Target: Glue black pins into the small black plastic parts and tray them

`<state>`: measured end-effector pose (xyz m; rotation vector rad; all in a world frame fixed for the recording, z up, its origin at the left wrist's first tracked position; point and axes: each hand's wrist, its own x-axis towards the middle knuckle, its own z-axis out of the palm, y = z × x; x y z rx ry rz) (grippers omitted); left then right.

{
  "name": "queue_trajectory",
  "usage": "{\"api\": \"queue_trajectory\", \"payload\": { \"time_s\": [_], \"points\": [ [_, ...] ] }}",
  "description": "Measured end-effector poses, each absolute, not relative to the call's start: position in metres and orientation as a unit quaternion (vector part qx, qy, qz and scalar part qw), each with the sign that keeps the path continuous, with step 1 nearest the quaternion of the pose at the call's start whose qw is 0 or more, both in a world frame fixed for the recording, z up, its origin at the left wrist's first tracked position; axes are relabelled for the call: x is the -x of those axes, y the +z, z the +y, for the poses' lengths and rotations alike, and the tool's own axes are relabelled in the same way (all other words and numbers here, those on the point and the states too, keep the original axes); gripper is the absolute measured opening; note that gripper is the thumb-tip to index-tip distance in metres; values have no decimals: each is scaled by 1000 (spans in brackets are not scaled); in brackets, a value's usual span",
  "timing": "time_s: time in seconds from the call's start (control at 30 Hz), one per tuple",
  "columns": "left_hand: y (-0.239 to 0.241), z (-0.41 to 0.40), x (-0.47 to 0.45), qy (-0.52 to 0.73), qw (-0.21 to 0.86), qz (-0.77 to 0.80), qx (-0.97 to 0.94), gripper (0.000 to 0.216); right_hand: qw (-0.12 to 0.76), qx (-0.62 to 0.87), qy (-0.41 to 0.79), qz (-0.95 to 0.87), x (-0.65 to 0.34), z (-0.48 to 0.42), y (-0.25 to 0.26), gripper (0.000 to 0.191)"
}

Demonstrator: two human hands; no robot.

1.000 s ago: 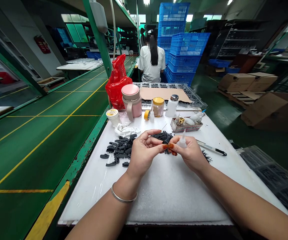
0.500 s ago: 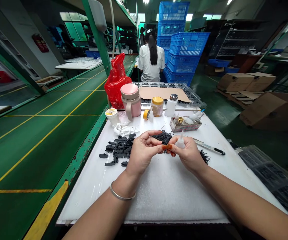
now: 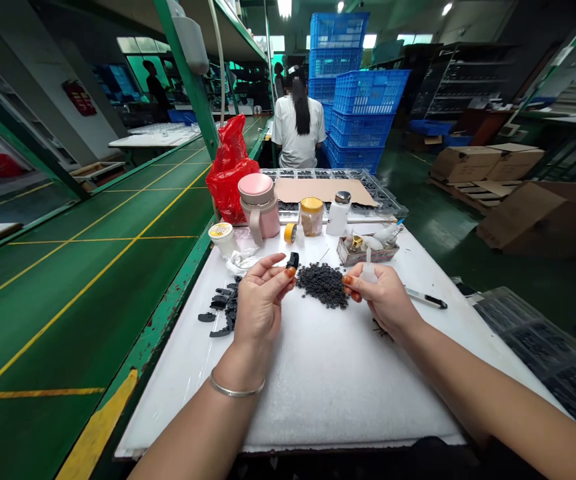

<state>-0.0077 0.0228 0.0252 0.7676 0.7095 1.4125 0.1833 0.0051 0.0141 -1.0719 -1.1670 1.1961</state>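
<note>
My left hand (image 3: pixel 261 303) pinches a small black plastic part (image 3: pixel 293 259) between thumb and fingertips, raised above the white foam mat (image 3: pixel 338 387). My right hand (image 3: pixel 384 300) is closed around a small translucent squeeze bottle (image 3: pixel 368 269) with its nozzle up. Between the hands lies a heap of tiny black pieces (image 3: pixel 324 285). A pile of larger black curved parts (image 3: pixel 223 308) sits just left of my left hand.
At the back of the table stand a pink mug (image 3: pixel 260 207), a yellow-lidded jar (image 3: pixel 311 215), a white bottle (image 3: pixel 339 213), a tape roll (image 3: pixel 291 231), a small tray of bottles (image 3: pixel 368 248) and a red bag (image 3: pixel 229 169). A pen (image 3: pixel 425 299) lies right. A person (image 3: pixel 297 123) sits beyond.
My hands have drawn apart. The left hand lifted away to the left with one black part; the right hand moved right with the bottle, uncovering the heap of tiny pieces.
</note>
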Motion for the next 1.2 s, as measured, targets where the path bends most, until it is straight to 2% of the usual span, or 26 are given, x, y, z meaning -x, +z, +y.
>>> {"api": "queue_trajectory", "payload": {
  "time_s": [0.2, 0.47, 0.9, 1.2],
  "points": [
    [24, 25, 9, 546, 728, 296, -292, 46, 543, 431, 526, -492, -182, 3, 19, 27],
    [22, 24, 6, 487, 783, 288, -259, 44, 533, 416, 464, -572, -177, -11, 28, 27],
    [23, 19, -1, 452, 799, 297, -263, 49, 531, 463, 222, -674, -174, -25, 36, 20],
    [23, 18, -3, 449, 793, 304, -277, 50, 513, 471, 202, -689, -173, -26, 36, 22]
  ]
}}
